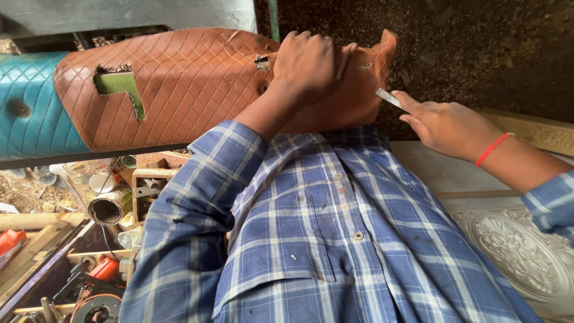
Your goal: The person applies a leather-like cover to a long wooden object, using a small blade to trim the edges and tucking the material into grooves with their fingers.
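Brown quilted seat cover (197, 84) was being trimmed: left hand (308, 63) gripped its edge, right hand (445, 125) fingers pinched a thin metal blade (388, 98), needing careful steadying.

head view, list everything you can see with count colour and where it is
quilted seat cover: 1, brown, torn with a hole, upper middle
second quilted seat: 1, teal, far left
metal blade: 1, silver, held at the brown cover's right edge
carved panel: 1, pale, floral relief, lower right
open tube: 1, grey, lying among clutter at left
wooden box: 1, tan, left of the shirt
tools and clutter: several, red and black, lower left
ground: dark, littered, upper right
checked shirt: 1, blue and white, centre
wrist thread: 1, red, right wrist
left hand: pressing on the brown cover
right hand: gripping the blade
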